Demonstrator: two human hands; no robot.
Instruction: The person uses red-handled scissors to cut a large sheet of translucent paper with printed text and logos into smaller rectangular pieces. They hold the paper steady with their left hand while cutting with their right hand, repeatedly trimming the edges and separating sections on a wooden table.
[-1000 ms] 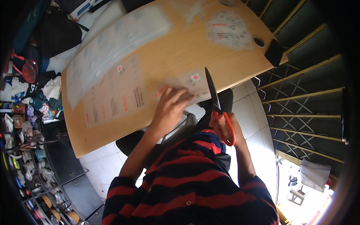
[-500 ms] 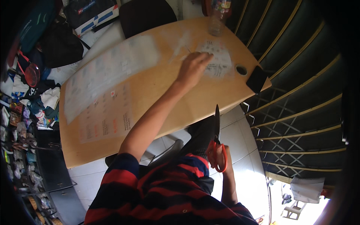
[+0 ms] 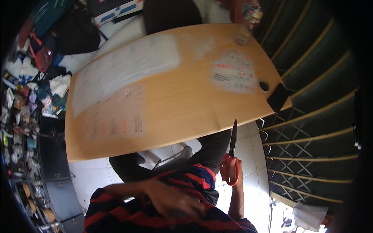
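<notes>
Red-handled scissors are in my right hand, off the front edge of the table, with the black blades together and pointing up. My left hand is in front of my striped shirt, away from the table, its fingers smeared by motion. On the wooden table, a small translucent printed plastic piece lies toward the right. A long whitish plastic sheet stretches along the far left side. Nearer to me at left lies a clear plastic sheet with red and dark print.
A clear bottle stands at the far right corner. A black phone-like slab lies by a round hole at the right edge. A folding metal gate runs along the right; clothes and crowded shelves line the left.
My left hand has drawn back from the small printed plastic piece to in front of my shirt. The scissors stay in my right hand. The view has shifted slightly.
</notes>
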